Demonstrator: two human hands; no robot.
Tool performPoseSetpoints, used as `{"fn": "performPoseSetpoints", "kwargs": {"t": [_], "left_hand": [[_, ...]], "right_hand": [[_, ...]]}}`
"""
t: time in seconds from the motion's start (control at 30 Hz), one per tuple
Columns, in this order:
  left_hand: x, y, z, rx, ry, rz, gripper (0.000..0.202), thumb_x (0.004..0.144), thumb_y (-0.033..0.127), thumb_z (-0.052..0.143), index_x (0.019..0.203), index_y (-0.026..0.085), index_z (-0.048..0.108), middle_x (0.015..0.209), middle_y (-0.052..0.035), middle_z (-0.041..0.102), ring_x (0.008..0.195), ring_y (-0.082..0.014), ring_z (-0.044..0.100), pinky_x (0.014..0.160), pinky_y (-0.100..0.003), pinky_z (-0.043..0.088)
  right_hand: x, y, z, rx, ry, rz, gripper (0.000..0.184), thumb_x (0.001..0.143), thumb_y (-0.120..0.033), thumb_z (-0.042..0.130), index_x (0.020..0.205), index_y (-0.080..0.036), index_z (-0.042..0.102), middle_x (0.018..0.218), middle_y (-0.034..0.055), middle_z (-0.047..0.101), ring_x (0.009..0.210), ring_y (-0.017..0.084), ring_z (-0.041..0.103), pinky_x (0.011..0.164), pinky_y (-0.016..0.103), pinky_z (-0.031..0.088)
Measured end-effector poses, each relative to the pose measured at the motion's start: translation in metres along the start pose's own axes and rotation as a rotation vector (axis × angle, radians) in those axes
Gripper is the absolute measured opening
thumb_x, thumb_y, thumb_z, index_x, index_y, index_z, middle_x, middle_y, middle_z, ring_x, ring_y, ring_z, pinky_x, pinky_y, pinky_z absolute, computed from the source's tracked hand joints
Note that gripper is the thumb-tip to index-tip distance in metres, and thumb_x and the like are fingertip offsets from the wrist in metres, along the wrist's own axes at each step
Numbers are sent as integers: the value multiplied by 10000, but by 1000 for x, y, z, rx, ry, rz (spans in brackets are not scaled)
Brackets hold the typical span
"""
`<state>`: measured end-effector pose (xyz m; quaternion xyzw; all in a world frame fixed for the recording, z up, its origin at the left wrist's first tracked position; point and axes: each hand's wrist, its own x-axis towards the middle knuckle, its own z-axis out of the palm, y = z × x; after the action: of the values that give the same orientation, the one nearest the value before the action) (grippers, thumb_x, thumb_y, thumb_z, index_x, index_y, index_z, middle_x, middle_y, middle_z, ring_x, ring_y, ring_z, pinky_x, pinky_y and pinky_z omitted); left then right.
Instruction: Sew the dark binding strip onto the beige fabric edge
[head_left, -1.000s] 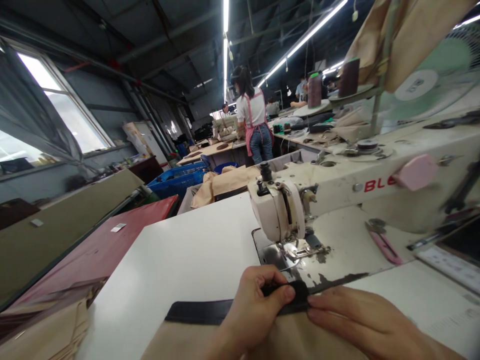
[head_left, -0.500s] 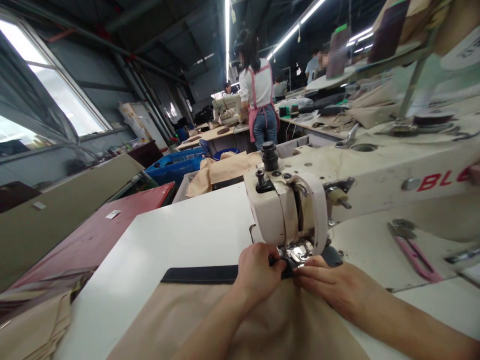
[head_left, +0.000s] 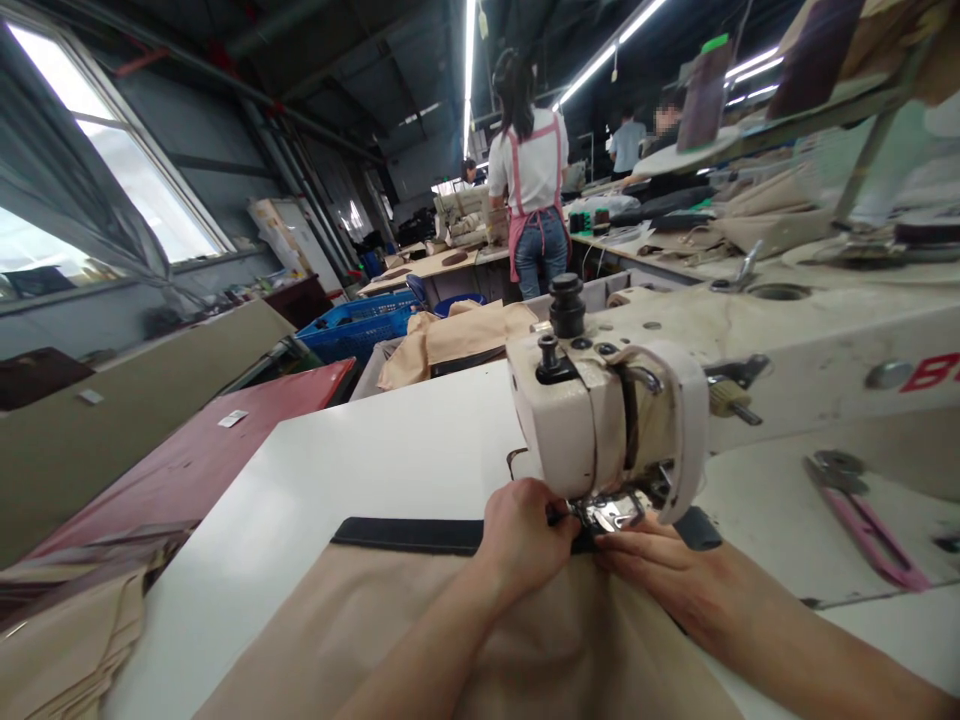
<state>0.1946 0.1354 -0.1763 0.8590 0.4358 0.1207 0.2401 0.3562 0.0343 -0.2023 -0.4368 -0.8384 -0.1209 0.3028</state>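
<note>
My left hand (head_left: 525, 535) is closed in a pinch on the black strip (head_left: 409, 535) along the top edge of a beige fabric piece (head_left: 360, 630), just left of the presser foot (head_left: 615, 510). My right hand (head_left: 667, 565) lies flat with its fingers stretched out over the fabric, the fingertips close to the foot's near side. Above both hands is the head of a white sewing machine (head_left: 555, 440). The part of the strip under the foot is mostly hidden by my fingers. The fabric spreads toward me beneath my forearms.
Pink-handled thread snips (head_left: 870, 520) lie on the machine bed to the right. A stack of beige pieces (head_left: 82, 650) is at lower left, beside a red-covered surface (head_left: 202, 450). Beyond the white table (head_left: 360, 430) are a blue crate (head_left: 352, 325) and a person in a pink apron (head_left: 536, 200).
The view has turned slightly left, so the machine and the snips appear farther right. My left hand keeps its pinch on the strip, and my right hand still lies flat by the foot.
</note>
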Motion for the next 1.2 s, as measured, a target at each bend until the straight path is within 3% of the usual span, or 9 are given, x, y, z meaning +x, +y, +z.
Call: {"fn": "performPoseSetpoints", "kwargs": {"t": [0.33,0.43,0.53,0.6,0.67,0.73,0.8,1.03,1.2], "left_hand": [[5,1,-2,77,0,77,111,774,257,604,809,188,683,790,-37,682,785,-221,632,693,-280,482],[-16,6,-9,138,65,112,180,802,222,589,968,179,646,1001,-63,658,1008,-249,571,926,-387,417],[-60,-4,-16,288,166,237,411,898,160,394,1307,198,422,1336,-74,465,1265,-219,372,1098,-496,184],[-88,-22,-19,394,138,307,506,927,203,333,1419,225,215,1430,-58,339,1329,-222,273,1094,-561,148],[-106,-42,-23,484,62,264,559,940,287,352,1443,257,110,1464,-44,266,1356,-250,207,1070,-624,126],[-109,-58,-27,533,3,207,565,947,336,358,1442,291,89,1482,-24,217,1369,-248,161,1072,-630,100],[-101,-66,-32,539,-43,210,544,952,352,356,1435,323,108,1495,-6,175,1378,-231,124,1085,-603,93],[-73,-74,-48,491,-146,284,471,963,333,345,1410,369,201,1500,-7,160,1376,-237,122,1078,-598,80],[-100,-29,-34,392,153,310,361,938,390,402,1254,230,470,1359,-73,417,1288,-265,302,1086,-556,77]], "right_hand": [[3,-3,-5,102,-11,99,419,966,-137,248,907,-171,661,934,85,681,841,209,627,757,340,510],[5,-2,-10,153,-60,173,419,973,-191,265,865,-179,670,864,105,663,812,256,607,714,408,490],[-2,-8,-20,270,-135,254,369,970,-186,274,986,-202,642,897,81,646,825,212,606,719,349,500],[-14,-17,-27,515,-186,469,284,942,-221,381,1159,-245,563,947,47,630,811,160,610,702,269,513],[-30,-30,-30,897,-256,834,431,836,-295,561,1258,-276,474,879,11,618,714,133,610,607,215,513],[-43,-44,-30,1235,-304,1161,585,689,-336,688,1229,-246,481,740,-23,595,590,122,592,506,194,492],[-50,-57,-27,1371,-298,1312,559,628,-338,722,1133,-203,523,624,-48,575,527,119,586,465,190,480],[-38,-74,-21,1364,-242,1232,350,602,-206,708,914,-176,552,467,-90,546,402,102,545,403,171,438],[-34,-75,-25,1332,-210,1200,269,608,-159,702,798,-176,511,449,-94,544,388,96,527,399,170,431]]}}
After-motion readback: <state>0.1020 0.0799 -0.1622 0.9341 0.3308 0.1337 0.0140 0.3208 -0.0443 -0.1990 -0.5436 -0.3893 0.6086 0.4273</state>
